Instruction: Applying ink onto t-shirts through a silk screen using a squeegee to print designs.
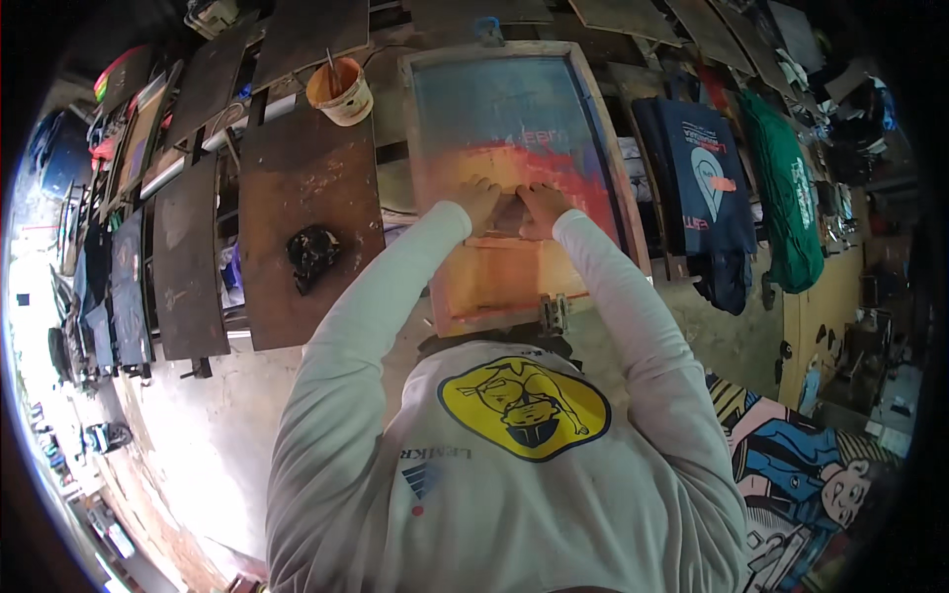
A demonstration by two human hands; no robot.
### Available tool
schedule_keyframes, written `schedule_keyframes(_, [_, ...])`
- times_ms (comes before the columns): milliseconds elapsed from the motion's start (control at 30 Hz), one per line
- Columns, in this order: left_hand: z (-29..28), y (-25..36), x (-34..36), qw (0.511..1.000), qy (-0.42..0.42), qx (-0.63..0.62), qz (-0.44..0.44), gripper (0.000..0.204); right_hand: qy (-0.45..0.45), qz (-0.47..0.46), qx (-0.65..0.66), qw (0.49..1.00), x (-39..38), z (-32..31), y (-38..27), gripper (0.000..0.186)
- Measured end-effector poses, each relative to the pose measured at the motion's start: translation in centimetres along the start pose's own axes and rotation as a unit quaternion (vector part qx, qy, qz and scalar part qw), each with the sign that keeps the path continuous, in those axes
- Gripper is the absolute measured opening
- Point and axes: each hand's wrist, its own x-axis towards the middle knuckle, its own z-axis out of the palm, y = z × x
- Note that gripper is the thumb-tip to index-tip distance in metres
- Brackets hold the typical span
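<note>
Before me lies a wooden-framed printing screen (611,148), its mesh blue at the far end and smeared with yellow, orange and red ink nearer me. My left hand (477,201) and my right hand (542,208) are side by side over the middle of the mesh. The fingers of both are curled over a brown squeegee (508,214), which shows between them and lies across the screen. My hands cover most of it. Below it, a yellow-orange band of ink runs toward the near edge of the frame.
An ink-stained bucket (341,99) with a stick in it stands left of the screen. A black crumpled thing (313,254) sits on a brown board (277,188). To the right, a navy printed shirt (712,168) and a green one (786,188) drape over boards. A metal clamp (555,314) is near the frame's edge.
</note>
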Motion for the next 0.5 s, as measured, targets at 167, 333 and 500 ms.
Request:
schedule_keyframes(167, [-2.4,0.6,3.0,0.992,0.017,0.045,0.119,0.057,0.112,0.144,0.015,0.983,-3.0,0.8,-1.2,0.064])
schedule_keyframes(333, [-3.1,-0.9,3.2,0.987,0.008,0.06,0.149,0.049,0.087,0.149,0.081,0.982,-2.6,-1.3,-2.2,0.045])
schedule_keyframes(500, [-6.4,0.7,-0.9,0.995,0.03,0.082,0.049,0.035,0.174,0.042,0.094,0.979,-2.6,-2.6,-1.9,0.026])
